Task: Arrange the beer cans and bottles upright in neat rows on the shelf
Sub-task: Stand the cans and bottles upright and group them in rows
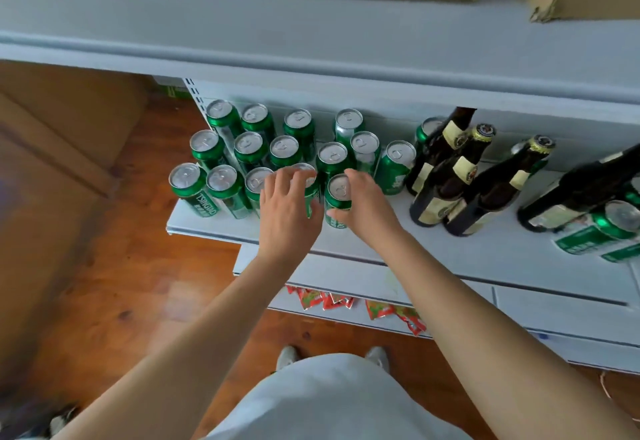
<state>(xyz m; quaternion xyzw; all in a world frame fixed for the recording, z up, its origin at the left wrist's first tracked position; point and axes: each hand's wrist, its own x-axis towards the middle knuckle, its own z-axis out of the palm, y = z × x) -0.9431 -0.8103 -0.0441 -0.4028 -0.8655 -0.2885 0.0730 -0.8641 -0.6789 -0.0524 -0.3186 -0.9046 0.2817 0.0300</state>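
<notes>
Green beer cans [249,148] stand upright in rows at the shelf's [381,242] left end. The right hand [363,207] has its grip clamped on a can [337,193] near the front edge. The left hand [287,207] curls its grip round the neighbouring can [310,183]. Dark bottles [450,176] stand further right; by the right end, one can [595,231] lies on its side.

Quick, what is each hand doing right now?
Left hand: fingers spread over a front-row green can, grip unclear.
Right hand: gripping another upright green can.
</notes>
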